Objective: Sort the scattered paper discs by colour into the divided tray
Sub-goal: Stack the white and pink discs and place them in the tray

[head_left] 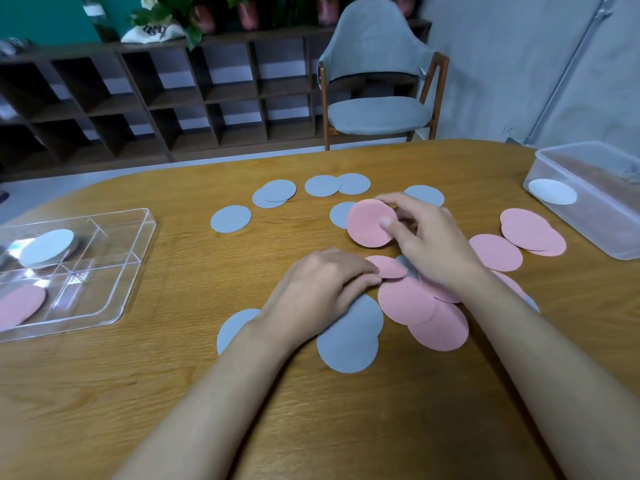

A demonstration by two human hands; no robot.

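From the head camera, the right hand (pixel 426 237) pinches a pink disc (pixel 372 223) between thumb and fingers, holding it tilted up off the wooden surface (pixel 346 427). The left hand (pixel 325 282) lies knuckles-up on the pile just below it. Its fingers are pressed together, with the tips touching a small visible part of another pink disc (pixel 389 266). The thumb is hidden, so I cannot tell whether it grips anything.

Overlapping pink discs (pixel 440 327) lie near the right wrist, beside overlapping grey discs (pixel 349 341) that are partly under the left hand. More pink discs (pixel 530 233) lie to the right, and loose grey discs (pixel 231 219) are scattered across the far side.

The clear divided tray (pixel 138 251) sits well apart at the left. It holds stacked grey discs (pixel 46 247) in a far compartment and a pink one (pixel 20 304) in a near compartment.

At the right edge, a translucent plastic box (pixel 606 237) holds a white disc (pixel 552 191). Beyond the surface are a grey chair (pixel 377 116) and dark shelving (pixel 138 98).
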